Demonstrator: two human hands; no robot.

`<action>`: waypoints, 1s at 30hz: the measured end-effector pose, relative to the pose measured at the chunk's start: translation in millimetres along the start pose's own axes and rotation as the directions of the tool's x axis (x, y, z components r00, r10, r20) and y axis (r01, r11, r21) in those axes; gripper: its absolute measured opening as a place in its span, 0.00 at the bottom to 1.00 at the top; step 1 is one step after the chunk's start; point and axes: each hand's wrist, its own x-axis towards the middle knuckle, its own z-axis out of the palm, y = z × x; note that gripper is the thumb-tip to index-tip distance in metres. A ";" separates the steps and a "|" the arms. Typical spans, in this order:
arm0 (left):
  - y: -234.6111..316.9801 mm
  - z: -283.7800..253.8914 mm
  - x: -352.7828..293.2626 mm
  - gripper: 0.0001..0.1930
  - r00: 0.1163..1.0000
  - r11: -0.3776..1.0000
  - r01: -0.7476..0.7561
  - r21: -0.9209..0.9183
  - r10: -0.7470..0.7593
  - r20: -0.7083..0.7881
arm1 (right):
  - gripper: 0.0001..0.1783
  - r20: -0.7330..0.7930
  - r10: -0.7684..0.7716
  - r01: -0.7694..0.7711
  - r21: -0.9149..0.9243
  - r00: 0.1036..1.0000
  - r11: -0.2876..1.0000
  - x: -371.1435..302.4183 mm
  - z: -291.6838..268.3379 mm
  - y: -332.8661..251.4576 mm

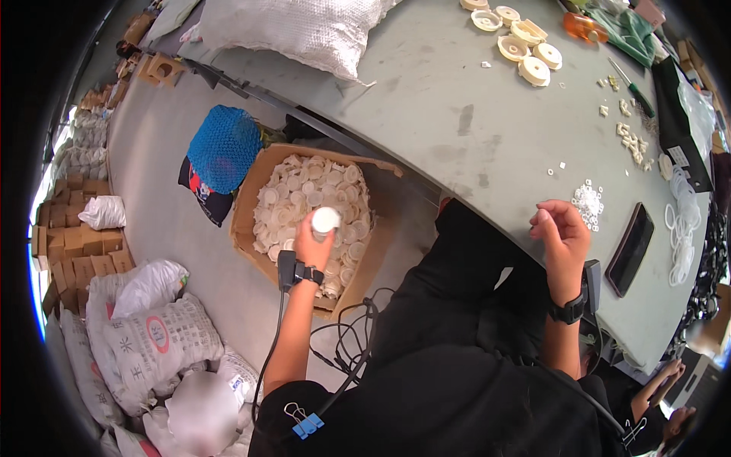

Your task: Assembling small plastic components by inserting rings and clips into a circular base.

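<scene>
My left hand (314,242) reaches down to my left and holds a round white plastic part (326,220) over a cardboard box (247,202) full of several similar white parts. My right hand (562,232) hovers at the edge of the grey table (472,114), fingers curled, seemingly pinching something tiny that I cannot make out. A small heap of tiny white rings (588,204) lies on the table just right of that hand. Both wrists wear dark bands with small devices.
A black phone (630,247) lies beside the rings. Larger cream discs (525,49), an orange bottle (584,27), a screwdriver (632,85) and white loops (681,221) are farther on. A blue hat (225,148), white sacks (148,343) and stacked cartons (76,244) crowd the floor. Another person's hand (661,381) shows lower right.
</scene>
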 end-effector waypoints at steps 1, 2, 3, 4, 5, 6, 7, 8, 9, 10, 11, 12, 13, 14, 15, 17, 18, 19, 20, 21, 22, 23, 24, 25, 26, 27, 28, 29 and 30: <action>-42.9 5.8 -0.3 0.30 0.995 0.996 -0.054 0.068 0.059 -0.079 | 0.05 0.028 0.010 -0.010 0.017 1.000 1.000 -0.4 6.2 -3.1; -63.7 11.3 -3.5 0.34 0.998 0.993 -0.011 0.119 0.017 -0.053 | 0.05 0.033 0.023 -0.023 0.017 0.999 1.000 -0.5 7.1 -3.3; -109.1 7.0 -12.8 0.41 0.997 0.969 0.072 0.238 -0.066 -0.037 | 0.05 0.062 0.014 -0.017 0.052 0.998 0.999 0.6 14.5 -7.5; -134.3 9.1 -19.7 0.46 0.958 0.904 0.274 0.329 -0.288 -0.006 | 0.05 0.073 0.001 -0.006 0.066 0.997 0.998 2.5 18.0 -7.4; -123.6 19.7 -15.0 0.49 0.921 0.891 0.330 0.311 -0.376 0.100 | 0.05 0.035 -0.015 0.015 0.015 0.999 1.000 4.1 11.9 -9.2; -134.3 18.2 -16.9 0.43 0.960 0.904 0.261 0.339 -0.281 0.011 | 0.05 0.025 -0.038 0.038 -0.004 0.999 0.999 6.0 11.2 -13.5; -117.4 22.7 -6.3 0.34 0.990 0.953 0.141 0.268 -0.140 -0.022 | 0.05 -0.012 -0.050 0.050 -0.035 0.999 0.998 8.9 0.6 -12.9; -101.1 24.0 8.7 0.23 0.994 0.987 0.112 0.115 -0.110 -0.027 | 0.05 -0.069 -0.109 0.104 -0.078 0.992 0.992 14.9 -11.2 -11.4; -58.7 21.8 21.0 0.15 0.996 0.995 0.056 -0.079 -0.061 -0.066 | 0.06 -0.120 -0.166 0.151 -0.127 0.979 0.980 21.3 -24.8 -11.7; -10.2 13.5 34.2 0.11 0.996 0.954 -0.005 -0.299 -0.020 -0.082 | 0.08 -0.159 -0.131 0.086 -0.262 0.979 0.961 26.0 -41.0 -18.9; 39.9 1.9 46.0 0.10 0.992 0.935 -0.087 -0.343 0.049 -0.118 | 0.09 -0.182 -0.202 0.123 -0.372 0.962 0.920 32.8 -55.6 -23.9; 86.5 -6.8 56.0 0.10 0.977 0.892 -0.203 -0.405 0.158 -0.143 | 0.11 -0.192 -0.270 0.150 -0.478 0.944 0.865 39.9 -70.7 -26.5; 132.6 -10.0 64.4 0.11 0.950 0.829 -0.310 -0.465 0.261 -0.170 | 0.14 -0.227 -0.287 0.093 -0.612 0.931 0.786 46.7 -91.7 -23.0; 185.6 -15.3 68.7 0.12 0.939 0.778 -0.338 -0.529 0.318 -0.132 | 0.16 -0.292 -0.285 0.015 -0.675 0.913 0.738 53.6 -119.0 -16.9; 230.2 -15.9 74.2 0.13 0.888 0.744 -0.444 -0.499 0.441 -0.132 | 0.17 -0.354 -0.319 -0.039 -0.721 0.879 0.692 60.1 -151.8 -9.1; 296.6 -1.9 90.5 0.19 0.778 0.661 -0.588 -0.466 0.620 -0.103 | 0.20 -0.518 -0.335 -0.191 -0.720 0.787 0.667 69.9 -211.5 5.1; 321.3 15.3 104.6 0.21 0.740 0.639 -0.636 -0.432 0.664 -0.108 | 0.22 -0.619 -0.310 -0.277 -0.669 0.722 0.690 72.8 -239.7 13.6; 345.5 40.2 115.2 0.24 0.696 0.608 -0.684 -0.404 0.709 -0.113 | 0.22 -0.627 -0.378 -0.326 -0.722 0.681 0.610 72.4 -278.4 29.5; 365.0 59.9 123.1 0.24 0.678 0.577 -0.693 -0.431 0.725 -0.119 | 0.23 -0.627 -0.443 -0.378 -0.760 0.641 0.529 71.7 -311.0 45.8; 383.1 85.9 130.3 0.25 0.655 0.614 -0.744 -0.264 0.748 -0.107 | 0.24 -0.626 -0.458 -0.350 -0.757 0.631 0.552 68.9 -336.3 60.6; 390.9 107.1 134.9 0.26 0.640 0.636 -0.768 -0.071 0.762 -0.094 | 0.24 -0.619 -0.466 -0.308 -0.753 0.632 0.582 66.9 -351.0 67.2; 384.8 125.9 143.7 0.24 0.656 0.657 -0.753 0.035 0.754 -0.035 | 0.25 -0.646 -0.391 -0.351 -0.719 0.655 0.600 70.1 -345.0 68.2; 391.4 130.6 146.6 0.24 0.642 0.643 -0.765 0.017 0.765 -0.040 | 0.25 -0.677 -0.319 -0.405 -0.683 0.663 0.608 71.0 -340.5 68.7; 393.6 130.0 145.6 0.23 0.659 0.660 -0.752 0.002 0.751 0.026 | 0.26 -0.690 -0.284 -0.450 -0.675 0.666 0.586 72.3 -334.5 67.0; 394.0 127.7 144.9 0.23 0.674 0.677 -0.736 -0.005 0.733 0.094 | 0.26 -0.702 -0.244 -0.491 -0.664 0.669 0.564 74.2 -327.0 65.9; 397.5 127.8 144.3 0.23 0.661 0.665 -0.746 -0.015 0.744 0.095 | 0.26 -0.749 -0.215 -0.537 -0.615 0.626 0.578 74.8 -326.9 67.5; 396.4 125.1 144.5 0.22 0.692 0.700 -0.710 -0.073 0.714 0.109 | 0.25 -0.761 -0.202 -0.571 -0.608 0.616 0.551 78.3 -325.6 66.4; 394.8 123.2 144.1 0.22 0.722 0.733 -0.668 -0.126 0.680 0.125 | 0.24 -0.786 -0.210 -0.596 -0.587 0.582 0.548 80.0 -323.1 66.0; 394.4 123.3 144.5 0.22 0.717 0.728 -0.675 -0.118 0.686 0.124 | 0.22 -0.808 -0.220 -0.616 -0.566 0.547 0.548 82.9 -324.0 67.3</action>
